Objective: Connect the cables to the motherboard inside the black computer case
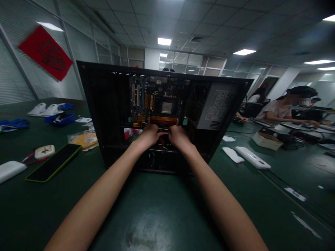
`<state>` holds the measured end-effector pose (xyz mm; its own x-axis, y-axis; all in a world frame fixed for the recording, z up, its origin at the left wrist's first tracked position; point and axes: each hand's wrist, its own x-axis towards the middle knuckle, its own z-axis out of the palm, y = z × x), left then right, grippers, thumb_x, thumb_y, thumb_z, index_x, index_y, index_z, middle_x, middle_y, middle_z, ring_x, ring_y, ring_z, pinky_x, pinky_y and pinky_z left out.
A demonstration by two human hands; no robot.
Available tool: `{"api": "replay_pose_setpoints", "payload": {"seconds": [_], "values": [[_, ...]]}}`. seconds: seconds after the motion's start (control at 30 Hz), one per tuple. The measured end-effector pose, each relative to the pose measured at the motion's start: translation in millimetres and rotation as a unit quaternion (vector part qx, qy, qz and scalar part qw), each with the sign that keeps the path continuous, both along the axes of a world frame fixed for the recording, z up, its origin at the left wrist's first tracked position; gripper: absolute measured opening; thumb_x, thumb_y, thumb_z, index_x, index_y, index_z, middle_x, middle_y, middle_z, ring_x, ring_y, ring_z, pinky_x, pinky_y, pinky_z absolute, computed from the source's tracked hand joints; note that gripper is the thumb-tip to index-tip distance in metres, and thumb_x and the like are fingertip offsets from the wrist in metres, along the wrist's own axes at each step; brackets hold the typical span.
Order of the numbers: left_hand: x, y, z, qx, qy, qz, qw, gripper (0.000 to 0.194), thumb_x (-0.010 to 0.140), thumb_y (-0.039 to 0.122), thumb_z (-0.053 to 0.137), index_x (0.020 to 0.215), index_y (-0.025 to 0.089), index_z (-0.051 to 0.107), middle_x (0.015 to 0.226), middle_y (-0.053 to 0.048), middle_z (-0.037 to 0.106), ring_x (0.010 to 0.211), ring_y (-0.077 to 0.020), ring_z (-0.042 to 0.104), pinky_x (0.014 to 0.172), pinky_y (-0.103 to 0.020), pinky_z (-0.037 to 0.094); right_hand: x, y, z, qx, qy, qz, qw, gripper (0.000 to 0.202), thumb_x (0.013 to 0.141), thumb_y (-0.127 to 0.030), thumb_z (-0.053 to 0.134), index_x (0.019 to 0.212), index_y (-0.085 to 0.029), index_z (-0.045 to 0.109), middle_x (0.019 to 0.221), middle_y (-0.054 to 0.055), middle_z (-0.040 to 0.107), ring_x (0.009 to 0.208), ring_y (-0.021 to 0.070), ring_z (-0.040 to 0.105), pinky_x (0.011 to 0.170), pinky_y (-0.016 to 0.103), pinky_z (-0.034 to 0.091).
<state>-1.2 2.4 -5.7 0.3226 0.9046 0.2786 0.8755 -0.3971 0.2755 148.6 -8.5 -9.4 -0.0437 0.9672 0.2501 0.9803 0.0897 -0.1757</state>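
Note:
An open black computer case (165, 71) stands upright in front of me on the green table. Its motherboard (141, 101) faces me, with a bare square processor (166, 107) and a long reddish memory module (164, 120) below it. Under the module, my left hand (150, 135) and my right hand (179, 136) almost meet, both closed with bent fingers. A thin red cable (164, 132) shows between their fingertips, and more cables (162, 141) hang just beneath. My knuckles partly hide the fingertips. At upper right inside the case sits the silver power supply (216, 108).
Left of the case lie a phone (54, 164), a white device (44, 152), a plastic packet (83, 139), a blue tray (59, 119) and gloves (13, 124). To the right are a white power bank-like block (252, 157) and an open carton (267, 140). People sit working farther right.

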Motion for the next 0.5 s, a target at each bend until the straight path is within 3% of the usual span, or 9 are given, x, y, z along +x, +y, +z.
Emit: {"api": "replay_pose_setpoints", "payload": {"seconds": [0.23, 0.5], "values": [[2.1, -7.3, 6.4, -0.008, 0.005, -0.001, 1.0, 0.028, 0.095, 0.034, 0.057, 0.094, 0.011, 0.073, 0.094, -0.014, 0.072, 0.089, -0.0241, 0.066, 0.079, -0.029, 0.045, -0.1, -0.8, 1.7, -0.006, 0.003, 0.001, 1.0, 0.028, 0.096, -0.016, 0.047, 0.109, -0.014, 0.072, 0.107, 0.017, 0.071, 0.102, 0.0259, 0.068, 0.083, 0.03, 0.05], [-0.3, -2.0, 1.2, 0.013, 0.02, -0.009, 1.0, 0.028, 0.095, 0.035, 0.057, 0.094, 0.011, 0.072, 0.096, -0.015, 0.071, 0.092, -0.0242, 0.065, 0.082, -0.029, 0.046, 0.7, -1.9, 1.1, -0.004, 0.004, 0.005, 1.0, 0.029, 0.097, -0.017, 0.045, 0.108, -0.014, 0.072, 0.108, 0.018, 0.07, 0.102, 0.0254, 0.068, 0.083, 0.029, 0.049]]}}
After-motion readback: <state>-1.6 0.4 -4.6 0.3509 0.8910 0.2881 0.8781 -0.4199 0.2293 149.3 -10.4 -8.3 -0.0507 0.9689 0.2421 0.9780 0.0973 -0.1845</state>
